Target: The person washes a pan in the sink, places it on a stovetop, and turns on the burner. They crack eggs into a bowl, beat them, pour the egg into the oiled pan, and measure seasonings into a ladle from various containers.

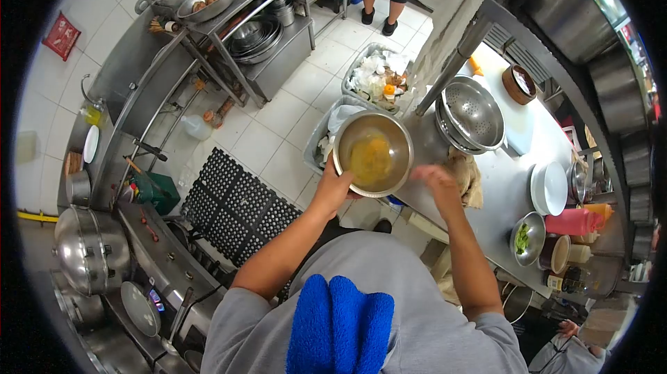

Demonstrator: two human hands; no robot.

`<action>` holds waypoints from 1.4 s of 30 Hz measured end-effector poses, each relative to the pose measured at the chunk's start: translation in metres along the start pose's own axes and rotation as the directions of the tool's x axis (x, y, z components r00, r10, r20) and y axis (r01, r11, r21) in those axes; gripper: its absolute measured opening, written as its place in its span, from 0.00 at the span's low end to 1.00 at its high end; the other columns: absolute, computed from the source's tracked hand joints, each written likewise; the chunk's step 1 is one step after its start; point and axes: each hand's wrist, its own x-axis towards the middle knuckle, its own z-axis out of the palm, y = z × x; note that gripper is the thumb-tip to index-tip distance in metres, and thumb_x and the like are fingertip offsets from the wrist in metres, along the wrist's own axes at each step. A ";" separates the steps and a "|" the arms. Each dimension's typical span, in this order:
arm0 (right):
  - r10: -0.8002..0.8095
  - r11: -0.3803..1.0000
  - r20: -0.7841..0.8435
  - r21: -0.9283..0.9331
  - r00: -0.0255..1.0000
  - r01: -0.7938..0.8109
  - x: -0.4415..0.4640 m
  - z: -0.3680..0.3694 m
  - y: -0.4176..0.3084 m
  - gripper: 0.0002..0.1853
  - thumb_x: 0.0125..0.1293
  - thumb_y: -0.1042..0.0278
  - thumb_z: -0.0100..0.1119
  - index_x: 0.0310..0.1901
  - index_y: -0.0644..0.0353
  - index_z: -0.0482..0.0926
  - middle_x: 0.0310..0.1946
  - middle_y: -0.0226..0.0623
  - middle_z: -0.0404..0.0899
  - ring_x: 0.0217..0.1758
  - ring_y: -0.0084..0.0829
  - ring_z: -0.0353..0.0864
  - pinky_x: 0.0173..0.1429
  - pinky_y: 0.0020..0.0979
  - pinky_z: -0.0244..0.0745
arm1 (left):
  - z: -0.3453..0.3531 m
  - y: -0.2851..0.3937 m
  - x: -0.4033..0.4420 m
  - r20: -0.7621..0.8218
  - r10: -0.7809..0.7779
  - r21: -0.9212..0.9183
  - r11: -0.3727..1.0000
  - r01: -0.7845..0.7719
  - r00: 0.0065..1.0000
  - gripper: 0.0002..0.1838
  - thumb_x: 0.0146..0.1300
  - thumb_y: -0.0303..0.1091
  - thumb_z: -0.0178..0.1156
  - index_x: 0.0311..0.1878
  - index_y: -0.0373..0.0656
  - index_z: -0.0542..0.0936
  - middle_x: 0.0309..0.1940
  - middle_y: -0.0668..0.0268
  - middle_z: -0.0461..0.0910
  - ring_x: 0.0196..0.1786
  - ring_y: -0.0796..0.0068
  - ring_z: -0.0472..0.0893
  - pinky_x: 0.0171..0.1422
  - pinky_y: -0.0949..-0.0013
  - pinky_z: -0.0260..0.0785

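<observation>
L hand (333,190) was clamped on the steel bowl (401,155) w/ yellow liquid (370,158), by the counter's (500,190) edge. R hand (438,178) was blurry, fingers apart, nothing in it, nr same edge. Mid-handling imo, next move needed it kept lvl

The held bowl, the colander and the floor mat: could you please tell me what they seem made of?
The bowl looks like smooth, satiny metal, likely stainless steel, by its grey sheen. The colander seems similar metal, polished, with bright highlights. The mat looks like matte rubber, perhaps plastic, from its dull black surface and perforated grid.
</observation>
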 end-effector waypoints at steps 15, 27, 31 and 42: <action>0.079 0.974 0.011 0.211 0.997 -0.079 -0.005 0.001 0.012 0.11 0.68 0.65 0.48 0.40 0.61 0.78 0.40 0.33 0.81 0.45 0.23 0.77 0.53 0.25 0.70 | 0.001 -0.002 0.003 -0.033 -0.008 0.030 1.000 0.009 0.999 0.39 0.56 0.27 0.49 0.70 0.47 0.45 0.60 0.52 0.63 0.51 0.56 0.77 0.37 0.60 0.82; 0.078 0.953 -0.212 0.303 0.974 -0.011 -0.004 0.008 0.013 0.12 0.69 0.66 0.48 0.45 0.65 0.77 0.40 0.39 0.81 0.43 0.25 0.77 0.47 0.24 0.70 | 0.004 0.000 0.001 -0.043 -0.023 0.039 0.999 0.025 0.999 0.38 0.56 0.23 0.45 0.70 0.49 0.45 0.62 0.51 0.61 0.54 0.52 0.76 0.41 0.56 0.81; 0.202 0.935 0.292 0.225 0.935 -0.273 -0.008 0.005 0.009 0.13 0.69 0.64 0.48 0.45 0.65 0.77 0.41 0.39 0.81 0.43 0.24 0.77 0.46 0.25 0.69 | 0.001 -0.005 0.001 -0.053 0.016 0.058 0.998 -0.013 0.998 0.37 0.56 0.23 0.45 0.70 0.49 0.45 0.61 0.51 0.62 0.53 0.53 0.77 0.41 0.56 0.81; 0.221 0.913 0.320 0.263 0.921 -0.311 -0.007 0.011 0.002 0.12 0.69 0.68 0.47 0.45 0.63 0.78 0.39 0.34 0.81 0.44 0.23 0.77 0.52 0.26 0.70 | -0.002 -0.004 -0.006 -0.055 0.002 0.066 0.998 0.001 0.998 0.36 0.57 0.23 0.47 0.69 0.48 0.49 0.59 0.52 0.65 0.51 0.55 0.78 0.37 0.59 0.82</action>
